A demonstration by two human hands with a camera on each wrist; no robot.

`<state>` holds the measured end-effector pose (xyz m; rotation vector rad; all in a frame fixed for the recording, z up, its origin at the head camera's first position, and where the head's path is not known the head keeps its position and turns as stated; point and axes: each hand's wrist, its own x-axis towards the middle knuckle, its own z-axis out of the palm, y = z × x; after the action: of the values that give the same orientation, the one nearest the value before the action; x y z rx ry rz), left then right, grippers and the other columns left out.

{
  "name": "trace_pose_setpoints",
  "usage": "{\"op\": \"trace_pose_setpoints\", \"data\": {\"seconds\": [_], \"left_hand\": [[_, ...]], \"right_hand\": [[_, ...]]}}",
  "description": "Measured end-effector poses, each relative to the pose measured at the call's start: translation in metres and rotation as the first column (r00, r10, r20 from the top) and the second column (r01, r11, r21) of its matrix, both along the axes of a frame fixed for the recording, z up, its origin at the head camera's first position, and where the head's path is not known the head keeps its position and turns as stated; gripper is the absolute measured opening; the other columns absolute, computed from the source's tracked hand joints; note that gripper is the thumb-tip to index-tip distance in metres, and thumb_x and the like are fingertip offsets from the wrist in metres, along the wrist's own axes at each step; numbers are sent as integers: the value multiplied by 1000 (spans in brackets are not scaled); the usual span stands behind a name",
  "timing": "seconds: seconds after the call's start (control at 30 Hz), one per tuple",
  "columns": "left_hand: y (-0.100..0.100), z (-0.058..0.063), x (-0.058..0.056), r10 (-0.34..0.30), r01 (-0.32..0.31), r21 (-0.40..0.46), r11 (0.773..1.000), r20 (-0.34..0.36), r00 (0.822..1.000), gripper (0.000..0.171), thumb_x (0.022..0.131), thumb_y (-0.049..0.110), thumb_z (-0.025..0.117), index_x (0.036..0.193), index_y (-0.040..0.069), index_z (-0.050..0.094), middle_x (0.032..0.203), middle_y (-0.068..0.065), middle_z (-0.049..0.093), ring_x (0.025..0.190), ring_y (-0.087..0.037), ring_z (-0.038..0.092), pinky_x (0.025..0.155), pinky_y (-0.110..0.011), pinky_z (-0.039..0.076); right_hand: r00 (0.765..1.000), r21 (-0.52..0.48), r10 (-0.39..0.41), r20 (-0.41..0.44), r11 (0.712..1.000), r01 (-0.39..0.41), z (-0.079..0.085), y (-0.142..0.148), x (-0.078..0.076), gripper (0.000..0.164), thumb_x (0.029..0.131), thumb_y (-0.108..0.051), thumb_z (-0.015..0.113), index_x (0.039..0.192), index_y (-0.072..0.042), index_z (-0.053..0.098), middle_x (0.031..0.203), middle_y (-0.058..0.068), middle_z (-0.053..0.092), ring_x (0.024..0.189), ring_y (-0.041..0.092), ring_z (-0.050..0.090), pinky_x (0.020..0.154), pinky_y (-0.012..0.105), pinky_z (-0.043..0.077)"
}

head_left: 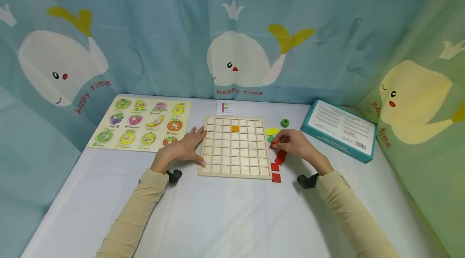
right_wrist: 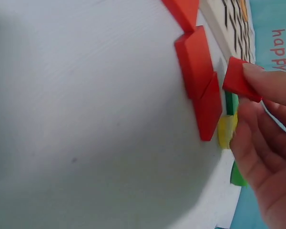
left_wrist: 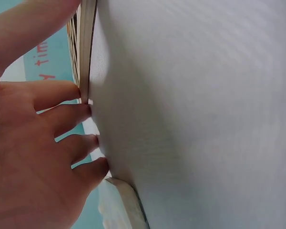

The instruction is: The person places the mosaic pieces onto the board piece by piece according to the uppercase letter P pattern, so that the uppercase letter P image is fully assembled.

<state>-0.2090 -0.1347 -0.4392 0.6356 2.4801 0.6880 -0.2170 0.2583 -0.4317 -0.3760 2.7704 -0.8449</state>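
A wooden grid board lies flat on the table, with one orange tile in an upper square. My left hand rests at the board's left edge, fingers spread; the left wrist view shows fingertips along the board's side. At the board's right side, my right hand pinches a red square tile between thumb and fingers. Below that hand lie several red tiles in a row. Green and yellow tiles lie just beyond them.
A fruit puzzle board lies at the left. A small pattern card sits behind the grid board. A green bead stands at the back right, beside a teal box. Whale-printed curtains surround the table.
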Motion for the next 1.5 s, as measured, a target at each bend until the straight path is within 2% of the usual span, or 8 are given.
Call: {"op": "trace_pose_setpoints", "data": {"seconds": [0.2, 0.3, 0.4, 0.73, 0.87, 1.03, 1.3, 1.5], "left_hand": [[0, 1, -2, -10, 10, 6, 1000, 9, 1000, 118, 81, 32, 88, 163, -5, 11, 172, -21, -1, 158, -43, -7, 127, -59, 7], [-2, 0, -2, -7, 7, 10, 1000, 28, 1000, 121, 79, 32, 90, 163, -3, 10, 173, -19, -3, 159, -42, -8, 127, -60, 6], [-4, -1, -2, -6, 5, 8, 1000, 42, 999, 123, 78, 32, 91, 164, -1, 9, 173, -17, -4, 159, -41, -10, 127, -60, 5], [-3, -1, -3, -12, 12, 0, 1000, 23, 1000, 122, 78, 30, 91, 163, -3, 9, 173, -18, -3, 159, -42, -9, 127, -59, 5], [-1, -1, -3, -9, 9, 4, 1000, 26, 1000, 122, 79, 29, 91, 163, -4, 10, 173, -19, -3, 159, -42, -9, 128, -58, 4], [-1, -1, -3, -2, 2, 1, 1000, 26, 1000, 121, 78, 28, 91, 163, -4, 11, 172, -20, -2, 159, -42, -8, 128, -58, 4], [0, 0, -3, 2, -2, -14, 1000, 18, 1000, 120, 78, 29, 91, 163, -3, 12, 173, -19, -1, 159, -41, -7, 128, -56, 4], [-1, 0, -3, 4, -3, -25, 1000, 28, 1000, 121, 79, 29, 91, 164, -2, 10, 173, -17, -2, 159, -40, -8, 128, -55, 4]], "right_hand": [[1000, -122, -25, -5, 992, 24, 1, -9, -6, 13, 96, -14, 71, 107, -7, 73, 98, 9, 72, 90, 23, 67, 76, 30, 57], [1000, -174, -12, -11, 985, 10, -1, -17, -10, 17, 98, -14, 70, 113, -9, 74, 107, 11, 72, 99, 24, 69, 83, 31, 57], [1000, -214, 5, 6, 977, -4, -3, -27, -16, 19, 99, -13, 68, 117, -9, 74, 113, 12, 73, 100, 27, 69, 85, 33, 58], [996, -345, 21, 85, 939, 10, -2, -63, -36, 22, 100, -7, 64, 120, -1, 71, 110, 19, 69, 105, 34, 73, 88, 43, 61], [992, -350, 16, 126, 936, 30, -6, -76, -43, 24, 99, -7, 64, 122, -3, 72, 113, 19, 69, 102, 29, 74, 86, 36, 61], [981, -377, 38, 189, 925, 37, -8, -88, -51, 31, 98, -4, 65, 128, 0, 69, 113, 21, 70, 96, 26, 76, 85, 35, 61], [990, -297, 95, 108, 953, -60, -9, -106, -61, 32, 97, -13, 70, 126, -2, 72, 104, 14, 74, 83, 21, 73, 80, 35, 59], [992, -251, 93, 88, 966, -68, -10, -118, -65, 29, 95, -15, 73, 122, -4, 74, 104, 13, 74, 89, 23, 70, 79, 33, 57]]}}
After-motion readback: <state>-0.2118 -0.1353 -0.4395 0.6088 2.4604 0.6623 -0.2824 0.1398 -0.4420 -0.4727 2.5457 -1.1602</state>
